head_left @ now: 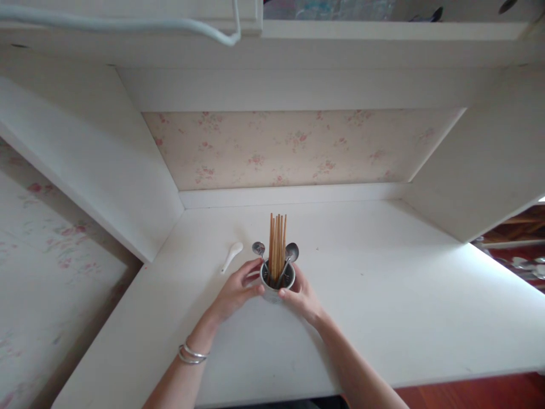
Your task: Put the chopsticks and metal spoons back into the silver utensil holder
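A small white cup (276, 285) stands on the white desk (383, 295). It holds several wooden chopsticks (277, 241) upright and two metal spoons (292, 251) that lean outward. My left hand (238, 289) wraps the cup's left side, fingers curled on its wall. My right hand (300, 294) presses against the cup's right side. Both hands cup it from the near side. A white ceramic spoon (232, 256) lies flat on the desk just left of the cup, apart from my hands.
The desk sits in a white alcove with a floral back panel (289, 147) and slanted side walls. A white cable (128, 24) runs along the upper shelf. Silver bangles (191, 353) circle my left wrist. Red floor and clutter show at the right edge.
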`<action>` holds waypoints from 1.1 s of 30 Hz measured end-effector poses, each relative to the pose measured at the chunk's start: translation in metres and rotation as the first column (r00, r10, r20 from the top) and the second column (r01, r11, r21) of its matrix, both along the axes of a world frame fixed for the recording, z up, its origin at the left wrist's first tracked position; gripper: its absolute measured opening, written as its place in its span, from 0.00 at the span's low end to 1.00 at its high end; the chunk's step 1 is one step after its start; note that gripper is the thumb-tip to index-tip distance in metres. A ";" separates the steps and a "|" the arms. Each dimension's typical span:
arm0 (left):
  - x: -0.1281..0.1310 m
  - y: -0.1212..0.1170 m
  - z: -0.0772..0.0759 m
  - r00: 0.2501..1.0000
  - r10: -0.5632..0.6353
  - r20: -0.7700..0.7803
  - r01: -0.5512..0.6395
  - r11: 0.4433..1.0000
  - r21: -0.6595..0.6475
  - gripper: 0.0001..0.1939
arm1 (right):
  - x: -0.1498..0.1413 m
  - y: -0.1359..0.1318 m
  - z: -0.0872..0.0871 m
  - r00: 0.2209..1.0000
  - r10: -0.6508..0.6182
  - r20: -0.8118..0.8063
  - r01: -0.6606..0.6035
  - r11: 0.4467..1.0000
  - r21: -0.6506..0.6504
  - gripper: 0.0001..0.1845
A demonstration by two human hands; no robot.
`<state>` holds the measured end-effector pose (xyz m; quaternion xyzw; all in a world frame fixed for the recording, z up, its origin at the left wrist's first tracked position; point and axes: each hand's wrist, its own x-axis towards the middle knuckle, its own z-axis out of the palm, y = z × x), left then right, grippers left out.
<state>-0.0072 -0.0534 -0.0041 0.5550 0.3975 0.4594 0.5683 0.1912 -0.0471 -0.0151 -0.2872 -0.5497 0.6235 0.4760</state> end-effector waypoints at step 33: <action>-0.010 0.008 0.116 0.616 0.567 -0.547 -0.404 0.823 0.399 0.19 | 0.005 0.006 -0.008 1.000 0.011 0.011 -0.012 0.999 0.053 0.34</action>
